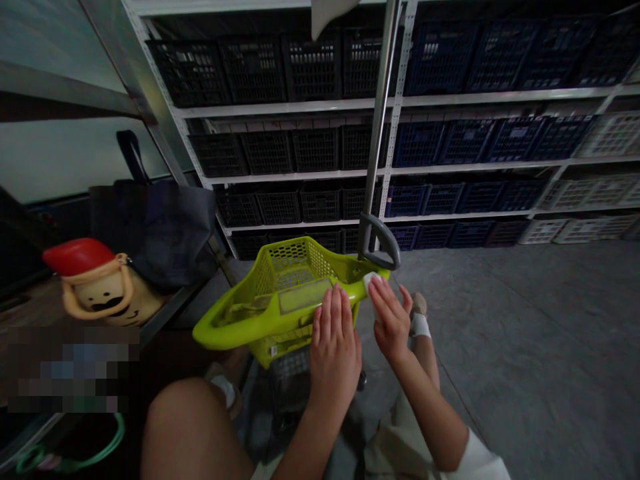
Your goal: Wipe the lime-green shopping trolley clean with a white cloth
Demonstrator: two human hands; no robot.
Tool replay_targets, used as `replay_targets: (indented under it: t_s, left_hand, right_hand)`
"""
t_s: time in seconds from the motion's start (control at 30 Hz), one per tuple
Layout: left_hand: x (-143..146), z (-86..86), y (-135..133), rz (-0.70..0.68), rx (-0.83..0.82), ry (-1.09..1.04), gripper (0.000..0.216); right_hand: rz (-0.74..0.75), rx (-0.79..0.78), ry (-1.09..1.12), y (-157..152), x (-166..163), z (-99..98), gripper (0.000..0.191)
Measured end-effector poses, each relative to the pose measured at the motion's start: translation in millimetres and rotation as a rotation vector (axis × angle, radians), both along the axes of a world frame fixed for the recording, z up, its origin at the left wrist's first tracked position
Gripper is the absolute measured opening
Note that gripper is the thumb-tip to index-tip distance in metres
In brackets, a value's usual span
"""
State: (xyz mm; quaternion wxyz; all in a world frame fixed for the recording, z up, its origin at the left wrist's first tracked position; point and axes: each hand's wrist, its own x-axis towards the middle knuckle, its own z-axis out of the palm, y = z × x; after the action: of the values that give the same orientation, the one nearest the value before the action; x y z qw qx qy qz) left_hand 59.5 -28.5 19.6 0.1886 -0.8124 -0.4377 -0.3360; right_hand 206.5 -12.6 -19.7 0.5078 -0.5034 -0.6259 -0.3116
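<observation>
A lime-green plastic shopping cart (240, 337) with a perforated basket stands before my knees. My left hand (334, 340) lies flat near the middle of its handle, fingers straight and side by side, with nothing held. Close by on the right, my right hand (393, 320) presses a small white cloth or tissue (371, 279) onto the right end of the handle. Its fingers partly cover the white piece, so its full shape is hidden. A grey loop (385, 241) on a metal pole (379, 120) rises from the cart's right corner.
White shelving (285, 109) with rows of black crates (315, 150) and blue crates (467, 140) fills the back. At left, a table holds a red-topped cartoon-face bag (107, 287) and a dark tote bag (173, 220). Grey floor (525, 333) extends right.
</observation>
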Motion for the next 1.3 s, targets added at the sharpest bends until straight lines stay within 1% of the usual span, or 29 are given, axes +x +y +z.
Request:
replay_targets:
  t_s: [0.07,0.1,0.2,0.23,0.27,0.33,0.37,0.4,0.5,0.53,0.67,0.7,0.8,0.83,0.87,0.97,1.0,1.03,1.13,1.17,1.2,1.3]
  left_hand:
    - [0.0,-0.3,0.0,0.0,0.002,-0.007,0.072]
    - [0.0,-0.7,0.0,0.0,0.003,-0.013,0.071]
    - [0.2,-1.9,0.2,0.001,0.01,-0.023,0.071]
    - [0.3,-2.2,0.3,0.0,0.013,-0.018,0.071]
    - [0.3,-2.3,0.5,0.0,0.017,-0.012,0.071]
    - [0.3,-2.4,0.6,0.001,0.018,-0.003,0.072]
    - [0.4,-2.3,0.7,0.002,0.015,-0.003,0.072]
    - [0.4,-2.4,0.7,0.004,0.014,-0.009,0.071]
    - [0.0,-2.7,0.7,0.007,0.013,-0.023,0.07]
    - [-0.2,-2.7,0.7,0.006,0.016,-0.021,0.07]
    - [-0.7,-0.8,-0.1,-0.001,0.012,-0.009,0.069]
    - [-0.7,-0.2,-0.4,0.0,0.002,-0.008,0.068]
    - [-0.4,0.8,-0.6,0.002,-0.012,-0.008,0.068]
    - [-0.4,0.9,-0.5,0.002,-0.01,-0.008,0.068]
    - [-0.4,0.9,-0.4,0.0,-0.006,-0.006,0.068]
    - [-0.4,0.6,-0.2,-0.003,-0.004,-0.005,0.067]
    - [-0.3,0.4,-0.1,-0.002,-0.002,-0.009,0.067]
    - [-0.2,0.2,-0.1,-0.001,-0.001,-0.012,0.067]
    - [0.0,-0.5,0.1,-0.001,0.006,-0.018,0.069]
    - [0.1,-0.6,0.2,-0.002,0.007,-0.019,0.069]
    - [0.2,-0.6,0.3,-0.004,0.007,-0.019,0.069]
    - [0.4,-0.7,0.5,-0.005,0.017,-0.017,0.07]
  right_hand:
    - [-0.064,0.029,0.115,-0.5,-0.1,0.6,0.07]
    - [-0.052,0.017,0.095,-1.0,-0.5,0.7,0.07]
    - [0.061,-0.055,-0.137,-2.3,-0.6,0.4,0.069]
    - [0.064,-0.056,-0.158,-2.2,0.1,0.5,0.069]
    - [0.035,-0.037,-0.12,-1.8,1.0,0.6,0.069]
    - [-0.063,0.021,0.041,-0.4,2.2,0.9,0.07]
    - [-0.086,0.035,0.085,0.2,2.0,1.0,0.071]
    - [-0.076,0.029,0.072,0.6,1.4,0.8,0.07]
    - [0.042,-0.036,-0.136,1.0,-0.2,0.5,0.066]
    - [0.048,-0.039,-0.152,1.0,0.2,0.7,0.066]
    - [-0.101,0.047,0.087,0.2,2.6,2.1,0.07]
    - [-0.088,0.043,0.074,-0.3,2.0,2.0,0.07]
    - [0.048,-0.032,-0.138,-1.4,0.0,1.2,0.068]
    - [0.063,-0.039,-0.164,-1.1,0.4,1.0,0.068]
    - [0.048,-0.03,-0.14,-0.4,1.5,0.8,0.069]
    - [-0.067,0.04,0.053,2.5,5.9,-0.3,0.073]
    - [-0.083,0.047,0.08,3.0,6.5,-1.0,0.073]
    - [-0.077,0.037,0.062,2.9,6.4,-1.9,0.073]
    - [0.016,-0.031,-0.135,1.2,5.1,-3.5,0.069]
    - [0.033,-0.042,-0.169,0.7,5.1,-3.2,0.068]
    - [0.028,-0.036,-0.154,0.5,5.5,-2.5,0.068]
    - [-0.069,0.022,0.059,1.3,5.5,0.0,0.07]
